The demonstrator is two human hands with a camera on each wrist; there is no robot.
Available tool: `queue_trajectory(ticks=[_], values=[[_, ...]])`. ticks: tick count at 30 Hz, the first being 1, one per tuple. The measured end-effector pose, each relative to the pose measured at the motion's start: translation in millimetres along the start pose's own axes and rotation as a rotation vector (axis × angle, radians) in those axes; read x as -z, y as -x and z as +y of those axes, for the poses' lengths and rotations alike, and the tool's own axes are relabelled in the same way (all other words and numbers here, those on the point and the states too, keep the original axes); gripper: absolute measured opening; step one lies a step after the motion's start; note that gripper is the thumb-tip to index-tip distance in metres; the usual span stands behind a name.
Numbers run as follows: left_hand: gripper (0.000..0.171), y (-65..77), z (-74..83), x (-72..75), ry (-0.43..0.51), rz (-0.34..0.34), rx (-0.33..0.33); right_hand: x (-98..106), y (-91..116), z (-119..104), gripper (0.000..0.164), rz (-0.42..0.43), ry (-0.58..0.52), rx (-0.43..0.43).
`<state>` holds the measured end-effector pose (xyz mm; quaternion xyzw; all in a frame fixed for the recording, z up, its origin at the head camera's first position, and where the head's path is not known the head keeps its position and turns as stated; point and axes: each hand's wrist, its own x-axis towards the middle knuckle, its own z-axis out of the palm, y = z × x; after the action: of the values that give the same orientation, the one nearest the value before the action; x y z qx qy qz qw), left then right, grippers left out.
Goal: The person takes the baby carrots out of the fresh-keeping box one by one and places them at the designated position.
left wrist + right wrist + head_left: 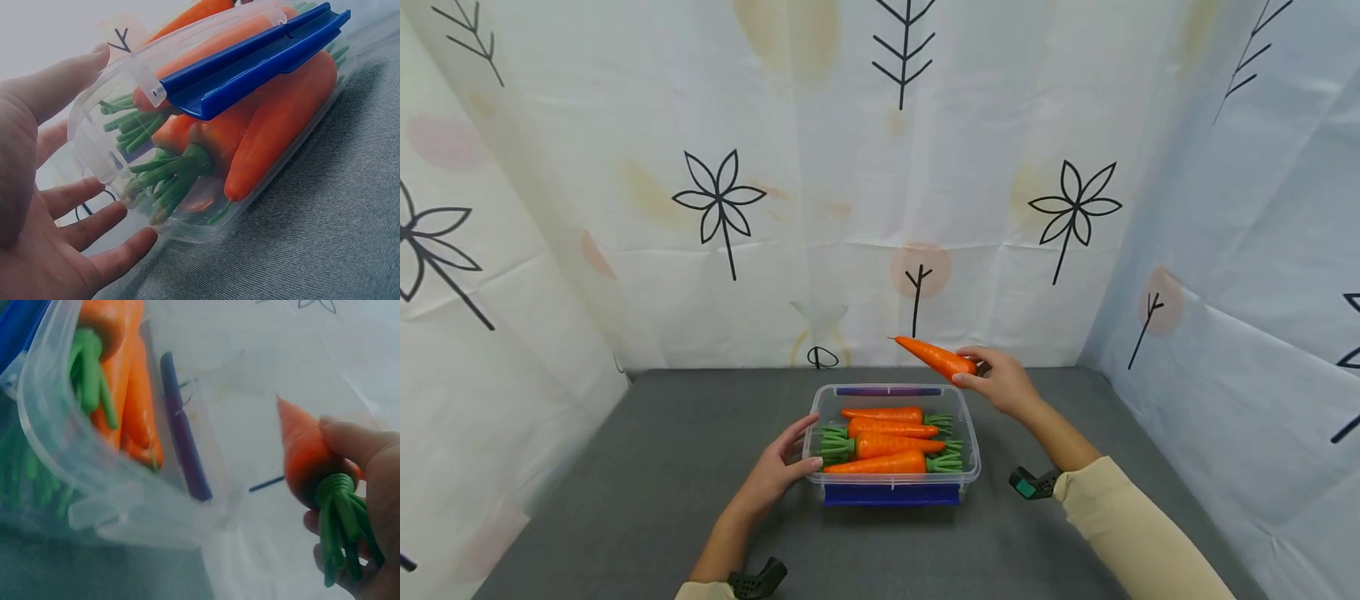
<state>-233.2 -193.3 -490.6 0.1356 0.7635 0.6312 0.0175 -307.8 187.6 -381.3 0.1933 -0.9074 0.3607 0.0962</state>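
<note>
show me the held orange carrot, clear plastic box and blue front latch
Held orange carrot [933, 357], head view: body's middle
Clear plastic box [893, 479], head view: front rim
Blue front latch [251, 66], left wrist view: middle

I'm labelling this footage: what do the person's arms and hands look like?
The left hand and right hand are gloveless. The right sleeve is pale yellow; a scrap of matching left sleeve shows. Beside the cuffs are a dark left wrist camera and a right wrist camera, black with a green patch.

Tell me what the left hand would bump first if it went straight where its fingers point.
Probably the clear box, with carrots inside. The left hand has its fingertips right by the box's side, maybe touching; depth is unclear.
</note>
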Motion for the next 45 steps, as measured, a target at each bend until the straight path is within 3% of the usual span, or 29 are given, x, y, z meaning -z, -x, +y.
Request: queue_trajectory(ticks=[9, 16, 29, 45], values=[[0.063, 1.3, -3.4, 1.1, 0.015, 0.003, -0.013, -8, 14, 26, 0.048, 0.268, -0.014, -0.001], [0.064, 1.6, -3.9, 1.7, 0.012, 0.000, -0.011, -18, 23, 46, 0.049, 0.352, -0.041, -0.115], [0.064, 0.1, -2.7, -1.1, -0.003, 0.013, 0.009, -39, 32, 88, 0.049, 0.370, 0.034, -0.290], [0.063, 2.3, 1.3, -2.5, -0.009, 0.024, 0.034, -57, 34, 92, 0.054, 0.286, 0.157, -0.443]])
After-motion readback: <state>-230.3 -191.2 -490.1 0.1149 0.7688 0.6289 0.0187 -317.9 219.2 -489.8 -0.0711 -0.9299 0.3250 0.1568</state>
